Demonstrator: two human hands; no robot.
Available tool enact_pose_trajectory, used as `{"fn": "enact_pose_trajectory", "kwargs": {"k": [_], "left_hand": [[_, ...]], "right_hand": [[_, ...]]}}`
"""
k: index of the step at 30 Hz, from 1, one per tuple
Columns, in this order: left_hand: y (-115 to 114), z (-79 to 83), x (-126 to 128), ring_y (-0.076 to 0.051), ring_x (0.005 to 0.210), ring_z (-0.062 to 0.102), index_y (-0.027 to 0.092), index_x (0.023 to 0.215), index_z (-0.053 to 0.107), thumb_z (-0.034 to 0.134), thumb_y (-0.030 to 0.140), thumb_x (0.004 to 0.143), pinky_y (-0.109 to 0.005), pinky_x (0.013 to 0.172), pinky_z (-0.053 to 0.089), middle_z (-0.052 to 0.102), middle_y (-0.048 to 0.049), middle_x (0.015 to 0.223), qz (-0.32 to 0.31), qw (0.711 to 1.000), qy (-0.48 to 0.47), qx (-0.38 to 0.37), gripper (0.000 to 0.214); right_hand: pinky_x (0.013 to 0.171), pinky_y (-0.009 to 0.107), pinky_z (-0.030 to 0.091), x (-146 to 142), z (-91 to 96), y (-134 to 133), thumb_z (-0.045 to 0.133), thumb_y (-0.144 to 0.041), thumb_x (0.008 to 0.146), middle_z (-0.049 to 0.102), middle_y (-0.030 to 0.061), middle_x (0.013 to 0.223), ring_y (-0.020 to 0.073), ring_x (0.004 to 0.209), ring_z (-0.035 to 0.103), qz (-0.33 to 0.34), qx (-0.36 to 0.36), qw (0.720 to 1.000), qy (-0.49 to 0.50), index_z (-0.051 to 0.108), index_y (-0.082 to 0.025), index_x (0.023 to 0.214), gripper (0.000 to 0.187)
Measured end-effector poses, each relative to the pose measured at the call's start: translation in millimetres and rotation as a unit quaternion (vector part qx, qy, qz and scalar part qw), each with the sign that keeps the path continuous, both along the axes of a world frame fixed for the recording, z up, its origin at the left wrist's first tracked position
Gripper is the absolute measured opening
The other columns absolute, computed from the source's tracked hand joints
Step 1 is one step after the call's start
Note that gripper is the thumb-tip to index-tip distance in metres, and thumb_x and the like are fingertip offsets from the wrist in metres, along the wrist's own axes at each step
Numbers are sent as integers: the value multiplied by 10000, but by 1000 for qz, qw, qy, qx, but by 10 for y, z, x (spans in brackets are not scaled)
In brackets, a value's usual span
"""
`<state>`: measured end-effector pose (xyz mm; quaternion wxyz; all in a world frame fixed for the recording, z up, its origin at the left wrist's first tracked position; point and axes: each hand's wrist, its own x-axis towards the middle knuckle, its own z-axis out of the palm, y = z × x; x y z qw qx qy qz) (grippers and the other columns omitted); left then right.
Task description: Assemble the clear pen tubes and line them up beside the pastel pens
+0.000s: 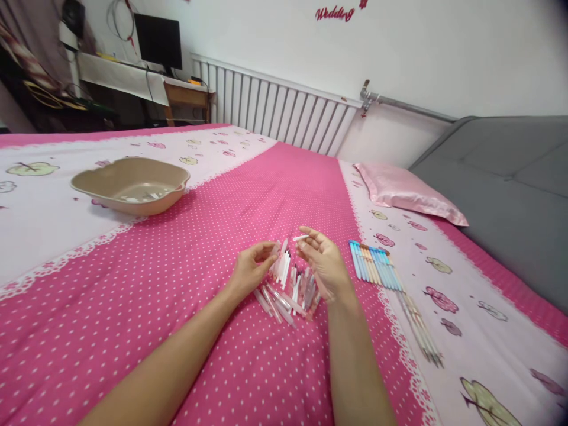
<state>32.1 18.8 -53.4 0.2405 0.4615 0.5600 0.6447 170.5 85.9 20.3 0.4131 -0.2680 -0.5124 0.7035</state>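
Note:
My left hand (252, 271) is closed in a pinch on a translucent pink pen barrel (276, 248) at the far edge of a loose heap. Just above the heap, my right hand (326, 265) holds a short white pen part (300, 238) between thumb and fingertips; whether it is a cap or a tube I cannot tell. Beneath both hands lies the heap of clear and pinkish pen barrels (279, 305) and thin white tubes (284, 269), some with dark tips. To the right, a tidy row of blue and orange pens (373, 266) rests on the bed.
Several pale pens (419, 328) lie below the coloured row. A beige plastic basin (133, 204) with a few small pieces inside stands at the left. A pink satin pillow (408, 192) leans near the grey headboard (506, 177). The dotted pink bedspread (213, 231) covers the bed.

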Motion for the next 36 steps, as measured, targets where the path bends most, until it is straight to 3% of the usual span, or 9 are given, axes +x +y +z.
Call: {"fn": "enact_pose_trajectory", "kwargs": {"k": [4, 9, 12, 15, 18, 21, 26, 36], "left_hand": [[-22, 22, 15, -204, 871, 655, 117, 1014, 615, 623, 323, 753, -365, 830, 514, 688, -119, 984, -9, 999, 46, -9, 333], [-69, 94, 50, -187, 853, 659, 145, 1005, 626, 595, 301, 776, -331, 796, 525, 699, -87, 953, -21, 996, 84, -3, 279], [-83, 120, 65, -179, 849, 660, 155, 991, 631, 584, 300, 785, -307, 777, 528, 701, -73, 942, -21, 994, 103, 1, 256], [-86, 131, 71, -173, 837, 662, 155, 987, 628, 579, 292, 792, -299, 767, 530, 703, -69, 921, -20, 993, 120, 1, 244], [-89, 139, 73, -166, 827, 662, 155, 990, 624, 577, 290, 796, -293, 761, 531, 703, -62, 908, -24, 991, 129, 6, 241], [-94, 143, 80, -158, 821, 661, 162, 988, 625, 565, 293, 807, -282, 755, 530, 700, -53, 910, -34, 989, 144, 6, 231], [-98, 145, 94, -159, 809, 662, 162, 987, 624, 550, 297, 819, -287, 761, 529, 701, -52, 896, -51, 987, 155, 5, 228], [-96, 124, 89, -170, 836, 661, 154, 1004, 622, 568, 278, 802, -303, 782, 530, 702, -70, 921, -67, 989, 131, 10, 243]], "right_hand": [[672, 242, 444, 17, 65, -29, 707, -335, 650, 608, -24, 715, 88, 650, 560, -29, 20, 999, -4, 621, -175, 908, 316], [584, 224, 390, 47, 116, -59, 554, -450, 777, 536, -32, 636, 77, 572, 475, -58, 122, 986, -96, 681, -173, 905, 331], [655, 248, 414, 49, 97, -54, 529, -452, 798, 600, 10, 761, 107, 684, 529, -88, 191, 965, -156, 700, -182, 911, 339], [718, 290, 448, 38, 56, -35, 514, -444, 811, 641, 57, 886, 145, 781, 577, -98, 222, 957, -158, 688, -163, 920, 348], [704, 316, 474, 27, 39, -38, 534, -402, 810, 649, 50, 819, 158, 736, 606, -123, 247, 949, -155, 595, -161, 1107, 387], [679, 320, 489, 20, 64, -75, 559, -326, 802, 639, 28, 785, 158, 688, 612, -165, 288, 929, -166, 393, -182, 1316, 559], [660, 301, 502, 0, 108, -142, 532, -236, 818, 621, 17, 799, 151, 687, 607, -204, 353, 900, -155, 153, -237, 1431, 720], [664, 295, 512, -60, 75, -180, 506, -206, 822, 607, 14, 799, 146, 698, 602, -180, 372, 900, -139, 193, -264, 1420, 678]]}}
